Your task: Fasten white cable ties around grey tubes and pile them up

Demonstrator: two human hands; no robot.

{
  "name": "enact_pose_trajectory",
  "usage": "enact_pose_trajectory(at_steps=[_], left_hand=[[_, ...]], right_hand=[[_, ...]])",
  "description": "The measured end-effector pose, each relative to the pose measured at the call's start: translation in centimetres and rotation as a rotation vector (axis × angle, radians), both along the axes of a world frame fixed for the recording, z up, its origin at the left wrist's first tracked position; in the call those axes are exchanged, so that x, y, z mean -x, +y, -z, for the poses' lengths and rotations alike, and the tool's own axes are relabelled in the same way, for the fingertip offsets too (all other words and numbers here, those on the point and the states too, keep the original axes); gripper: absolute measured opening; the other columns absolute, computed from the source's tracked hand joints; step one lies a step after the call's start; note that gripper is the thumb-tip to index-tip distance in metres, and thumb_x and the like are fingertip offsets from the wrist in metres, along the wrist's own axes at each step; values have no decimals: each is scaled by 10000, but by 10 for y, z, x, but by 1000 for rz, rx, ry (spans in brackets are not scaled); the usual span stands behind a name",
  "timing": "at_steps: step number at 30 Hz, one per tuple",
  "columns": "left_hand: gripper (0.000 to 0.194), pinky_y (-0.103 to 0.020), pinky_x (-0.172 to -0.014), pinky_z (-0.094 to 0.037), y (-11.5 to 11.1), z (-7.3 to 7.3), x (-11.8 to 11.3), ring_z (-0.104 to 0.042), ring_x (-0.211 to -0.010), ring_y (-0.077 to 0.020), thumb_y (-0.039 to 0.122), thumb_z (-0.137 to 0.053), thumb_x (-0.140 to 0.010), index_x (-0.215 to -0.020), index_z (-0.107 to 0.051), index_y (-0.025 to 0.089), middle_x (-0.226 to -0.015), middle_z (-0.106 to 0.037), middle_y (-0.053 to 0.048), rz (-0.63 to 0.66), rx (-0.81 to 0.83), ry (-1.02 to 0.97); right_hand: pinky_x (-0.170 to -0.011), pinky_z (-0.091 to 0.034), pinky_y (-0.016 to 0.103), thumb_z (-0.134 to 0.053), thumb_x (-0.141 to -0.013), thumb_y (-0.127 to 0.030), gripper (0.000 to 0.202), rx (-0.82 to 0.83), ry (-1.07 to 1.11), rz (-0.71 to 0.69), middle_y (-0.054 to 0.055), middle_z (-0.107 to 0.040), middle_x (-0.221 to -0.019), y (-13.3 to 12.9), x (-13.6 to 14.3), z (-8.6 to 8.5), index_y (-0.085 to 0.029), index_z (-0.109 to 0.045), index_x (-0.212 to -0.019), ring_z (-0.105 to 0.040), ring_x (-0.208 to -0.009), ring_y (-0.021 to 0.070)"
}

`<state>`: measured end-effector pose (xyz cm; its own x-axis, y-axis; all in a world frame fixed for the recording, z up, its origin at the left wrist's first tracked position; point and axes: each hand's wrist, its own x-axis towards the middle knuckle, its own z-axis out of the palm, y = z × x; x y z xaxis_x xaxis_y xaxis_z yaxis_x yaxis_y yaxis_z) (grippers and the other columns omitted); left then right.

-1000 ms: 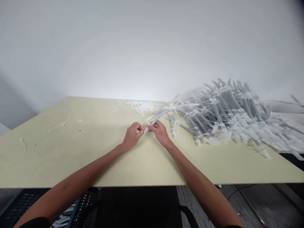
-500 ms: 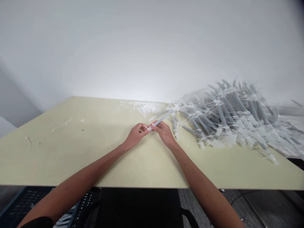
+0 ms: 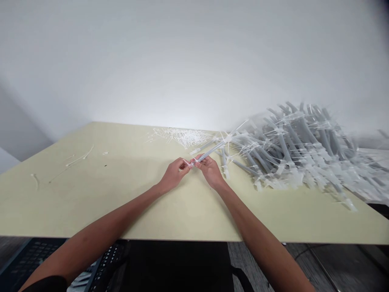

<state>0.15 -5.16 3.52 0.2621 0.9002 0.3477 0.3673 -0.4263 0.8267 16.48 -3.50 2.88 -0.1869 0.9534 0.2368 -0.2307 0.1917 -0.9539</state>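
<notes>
A grey tube (image 3: pixel 209 151) slants up and right from my fingers, with a white fitting (image 3: pixel 227 138) and thin strands, like cable ties, at its far end. My right hand (image 3: pixel 209 168) is closed round the tube near its close end. Facing it, my left hand (image 3: pixel 176 173) pinches the whitish tip at that end, fingertips almost touching those of my right hand. Fingers hide most of this tip, so its exact shape cannot be made out. Behind the hands lies a heap of thin white cable ties (image 3: pixel 187 138).
A large pile of grey tubes with whitish end pieces (image 3: pixel 282 150) covers the right of the pale yellow table (image 3: pixel 170 219). Loose cable ties (image 3: pixel 80 159) and a small white loop (image 3: pixel 105 153) lie on the left. A blue crate (image 3: pixel 39 253) stands below the front edge.
The tube's far end has shifted slightly right and its strands look sharper. Both hands keep nearly the same place and grip.
</notes>
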Motion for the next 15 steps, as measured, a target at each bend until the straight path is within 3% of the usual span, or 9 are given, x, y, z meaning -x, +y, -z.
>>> enact_pose_trajectory(at_steps=[9, 15], left_hand=[[167, -269, -774, -420, -4, -8, -1, -540, -819, -137, 355, -505, -812, -816, -520, 189, -913, -581, -30, -112, -137, -59], [183, -271, -735, -408, -7, -8, 1, -526, -778, -139, 321, -429, -856, -745, -488, 188, -794, -554, -14, -173, -219, 17]], right_hand=[[-884, -420, 368, -695, -663, -299, 246, -20, 39, 24, 25, -647, -859, 0, 0, 0, -212, -577, -861, -599, -861, 181], [-860, -462, 382, -683, -682, -301, 245, 17, 48, 37, 22, -621, -878, -3, 5, 1, -201, -567, -873, -599, -864, 180]])
